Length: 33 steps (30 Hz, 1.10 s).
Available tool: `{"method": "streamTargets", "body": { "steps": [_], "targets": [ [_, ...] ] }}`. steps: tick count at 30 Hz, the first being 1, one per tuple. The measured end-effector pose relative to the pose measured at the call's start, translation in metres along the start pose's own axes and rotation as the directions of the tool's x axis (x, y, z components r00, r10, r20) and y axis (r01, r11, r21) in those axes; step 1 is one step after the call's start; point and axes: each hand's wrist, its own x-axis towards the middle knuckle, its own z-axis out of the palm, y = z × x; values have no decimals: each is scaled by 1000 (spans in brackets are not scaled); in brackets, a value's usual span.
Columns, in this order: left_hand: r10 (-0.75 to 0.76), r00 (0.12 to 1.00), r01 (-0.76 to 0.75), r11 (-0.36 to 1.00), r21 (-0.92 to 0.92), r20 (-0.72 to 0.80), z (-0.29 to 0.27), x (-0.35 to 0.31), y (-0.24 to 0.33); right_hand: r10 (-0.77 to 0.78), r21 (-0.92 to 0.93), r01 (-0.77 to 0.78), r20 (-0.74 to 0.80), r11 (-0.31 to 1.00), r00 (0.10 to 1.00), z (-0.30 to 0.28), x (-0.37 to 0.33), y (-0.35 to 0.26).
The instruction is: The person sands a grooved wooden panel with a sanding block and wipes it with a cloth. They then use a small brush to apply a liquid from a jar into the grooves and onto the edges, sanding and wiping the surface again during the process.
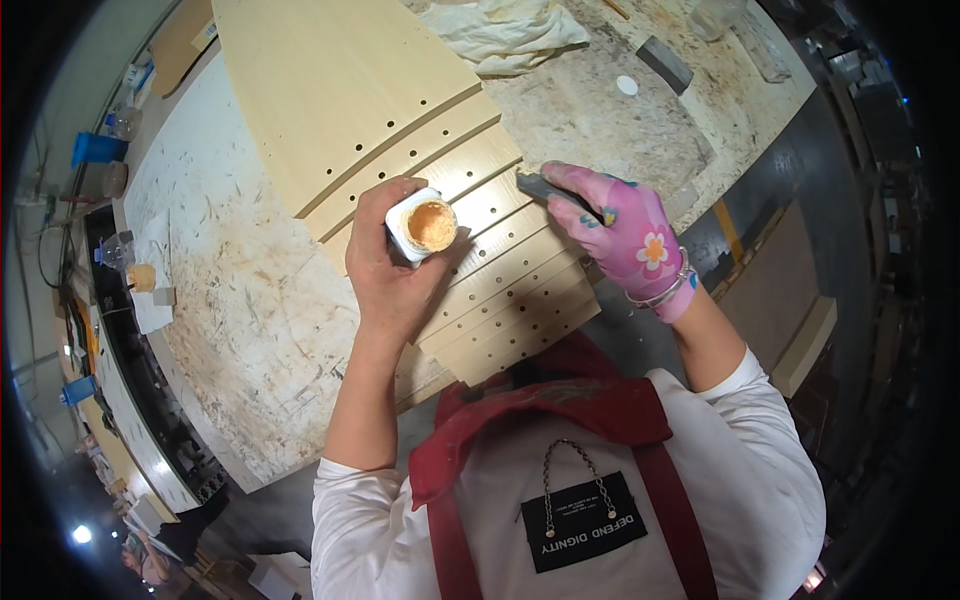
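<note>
My left hand (385, 280), bare, is wrapped round a small white jar (396, 224) tilted so its mouth shows. Tan-orange paste (432, 228) coats the inside. My right hand (630, 235), in a pink flowered glove, grips a dark grey flat tool (536, 187), its tip just over the edge of the boards. Below both hands lies a stepped stack of pale wooden boards (340, 70), each showing a row of small round holes along its near edge. Some holes look dark, while others nearer me look paler.
The stack rests on a stained, pale worktable (250, 290). A crumpled cream cloth (500, 35), a grey block (665, 65) and a white round disc (627, 85) lie beyond. Bottles and a blue container (98, 148) stand at far left. Boards (805, 345) lean at right.
</note>
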Motion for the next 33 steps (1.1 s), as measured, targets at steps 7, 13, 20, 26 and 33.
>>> {"method": "streamTargets", "body": {
  "steps": [7,13,20,26,33],
  "targets": [
    [-21,1000,21,999,-43,-8,1,0,1,-49,66,51,-32,997,998,10,3,-1],
    [23,1000,-23,1000,-13,-2,-1,0,0,52,1,-52,-27,999,998,-8,-2,2],
    [10,1000,-10,1000,-17,0,2,1,-1,135,254,-116,-59,960,989,2,2,13],
    [-23,999,24,999,-25,39,-2,-4,-3,101,217,-94,-19,972,995,1,1,28],
    [-52,995,56,997,-50,87,-4,-6,-3,128,235,-121,-14,964,992,3,2,25]
  ]
}}
